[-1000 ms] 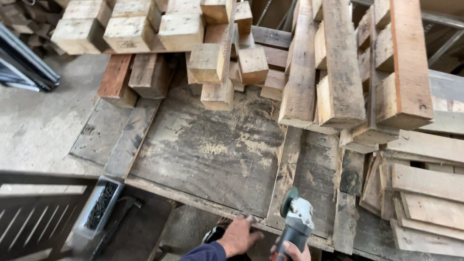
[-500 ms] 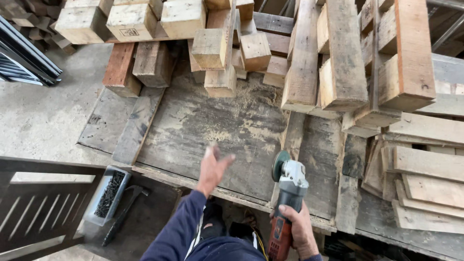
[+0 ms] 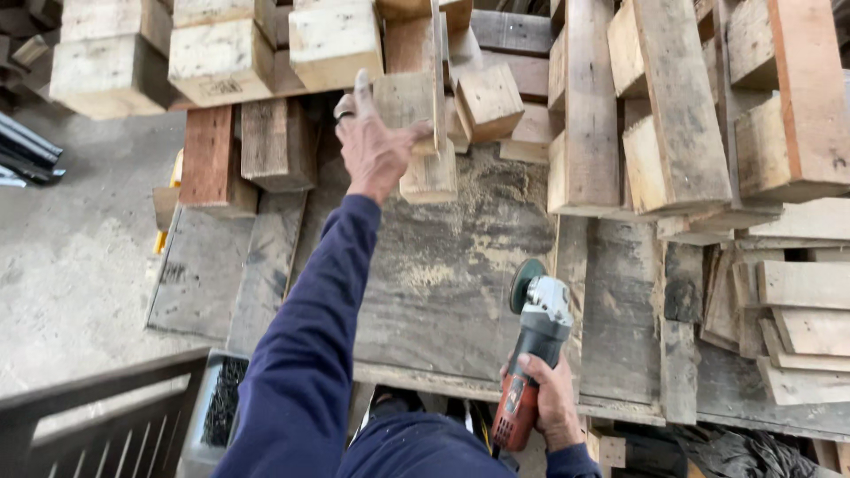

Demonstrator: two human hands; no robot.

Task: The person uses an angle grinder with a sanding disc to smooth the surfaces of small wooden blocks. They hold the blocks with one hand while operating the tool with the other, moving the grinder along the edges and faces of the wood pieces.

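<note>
My left hand (image 3: 372,142) stretches far forward in a dark blue sleeve, fingers spread, right at a small pale wooden block (image 3: 409,97) in the pile at the back; I cannot tell if it touches. My right hand (image 3: 551,397) grips the red and grey body of an angle grinder (image 3: 531,341), its disc pointing away from me over the dusty wooden board (image 3: 443,265) that serves as a work surface.
Large pale timber blocks (image 3: 221,57) are stacked at the back left. Planks and pallet pieces (image 3: 682,106) lean at the right, with short boards (image 3: 801,310) piled lower right. A dark metal frame (image 3: 97,425) and a black tray (image 3: 217,407) sit at lower left on a concrete floor (image 3: 71,257).
My left hand has risen from the board's near edge and reached far forward to the block pile. The grinder has stayed in my right hand, shifted slightly.
</note>
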